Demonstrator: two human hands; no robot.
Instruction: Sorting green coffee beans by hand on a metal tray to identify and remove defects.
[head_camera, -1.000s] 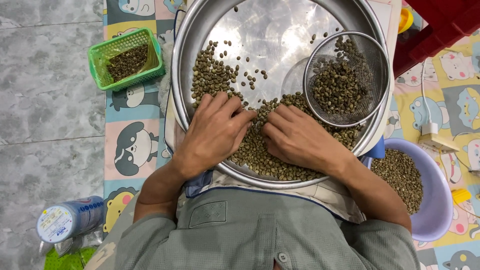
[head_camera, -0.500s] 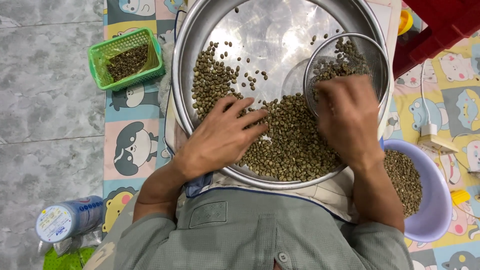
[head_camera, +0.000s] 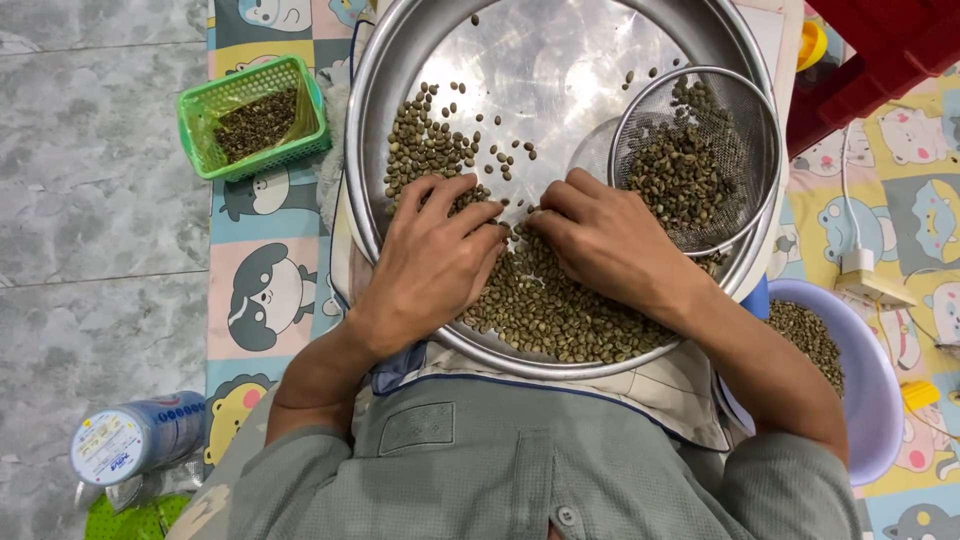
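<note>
**Both hands back on the bean pile; right hand returned from the sieve**

The green coffee beans (head_camera: 560, 310) lie heaped in the near half of the large steel tray (head_camera: 560, 60), with a looser scatter toward its left and the far half mostly bare metal. The left hand (head_camera: 430, 265) rests palm-down on the pile, fingers slightly spread and flat, clamped on nothing. The right hand (head_camera: 610, 245) lies beside it, fingertips nearly touching the left's, fingers bent and drawn together on the beans; whether any bean is pinched beneath cannot be told.

Half a second ago the right hand was over the round wire-mesh sieve (head_camera: 695, 160) at the tray's right; it has since come back to the pile, while the left has barely shifted. Judgement: one transfer to the sieve is finished and picking has resumed.

Outward: a green plastic basket (head_camera: 250, 115) of darker bits at left, a lilac basin (head_camera: 880, 400) of beans at right.
</note>
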